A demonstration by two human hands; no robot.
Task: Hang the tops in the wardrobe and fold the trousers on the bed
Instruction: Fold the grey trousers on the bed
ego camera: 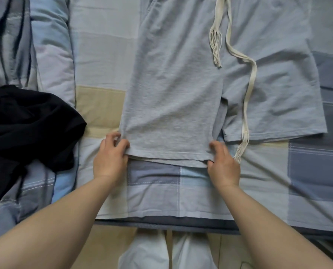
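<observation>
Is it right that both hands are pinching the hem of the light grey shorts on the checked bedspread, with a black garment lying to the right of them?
Not quite. The head view shows the black garment to the left. The left hand and right hand do pinch the light grey shorts by the hem, on the checked bedspread.

We see the bed (103, 78) covered in a patchwork sheet of blue, grey and beige blocks. Grey shorts (173, 90) lie flat across its middle, white drawstring (247, 105) trailing over them. A black garment (26, 125) sits crumpled at the left.
</observation>
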